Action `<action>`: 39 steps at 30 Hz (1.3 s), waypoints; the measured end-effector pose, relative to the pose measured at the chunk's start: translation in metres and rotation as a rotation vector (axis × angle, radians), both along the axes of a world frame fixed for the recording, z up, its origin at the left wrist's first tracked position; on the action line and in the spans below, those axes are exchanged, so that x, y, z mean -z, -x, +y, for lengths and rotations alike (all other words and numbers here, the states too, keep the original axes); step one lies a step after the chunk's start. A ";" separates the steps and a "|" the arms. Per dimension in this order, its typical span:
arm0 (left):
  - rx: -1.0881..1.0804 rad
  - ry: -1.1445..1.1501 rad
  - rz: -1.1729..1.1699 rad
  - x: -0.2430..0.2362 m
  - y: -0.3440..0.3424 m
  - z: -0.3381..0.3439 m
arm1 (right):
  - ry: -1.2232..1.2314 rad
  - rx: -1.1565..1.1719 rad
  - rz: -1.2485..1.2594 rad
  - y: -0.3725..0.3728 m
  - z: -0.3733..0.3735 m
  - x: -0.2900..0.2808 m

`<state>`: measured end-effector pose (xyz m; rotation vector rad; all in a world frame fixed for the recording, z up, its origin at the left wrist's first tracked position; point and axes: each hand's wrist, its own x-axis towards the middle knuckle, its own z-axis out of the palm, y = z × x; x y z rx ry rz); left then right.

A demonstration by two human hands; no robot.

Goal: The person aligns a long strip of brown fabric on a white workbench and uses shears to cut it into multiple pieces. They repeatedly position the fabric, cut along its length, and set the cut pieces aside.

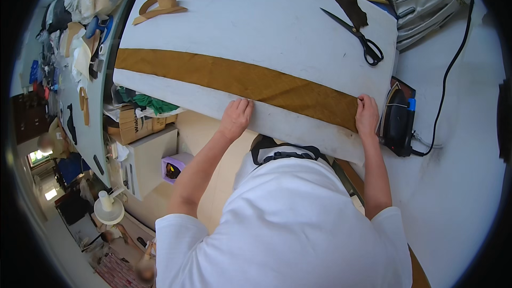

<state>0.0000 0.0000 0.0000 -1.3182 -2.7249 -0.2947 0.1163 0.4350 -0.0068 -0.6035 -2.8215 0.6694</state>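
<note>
Brown strip [234, 77]: laid flat, its ends near 9 and between 3 and 4 o'clock of its own middle, likely so the full length is supported
White tabletop [256, 26]: under the strip, its near margin left bare, which probably gives the hands room
Left hand [236, 118]: at 6, fingers curled at the near edge, probably steadying it; cannot tell whether they pinch
Right hand [367, 116]: between 3 and 4, fingers bent against the strip's end, seemingly keeping it flat; pinch cannot be told
Scissors [360, 40]: between 2 and 3, clear of the strip, handles toward the right hand's side
Iron [397, 121]: beyond the right hand, off the tabletop, apparently parked away from cloth
Tan band [168, 4]: loosely looped between 10 and 11, seemingly set aside
</note>
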 end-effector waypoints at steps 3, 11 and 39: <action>0.089 0.031 0.050 -0.010 0.006 0.010 | 0.016 0.013 -0.004 0.000 -0.001 -0.002; 0.177 0.235 0.106 0.000 0.016 0.019 | 0.011 0.018 -0.010 0.000 0.000 -0.003; -0.034 0.185 0.208 0.011 0.012 0.009 | 0.002 0.012 -0.029 0.001 -0.001 -0.002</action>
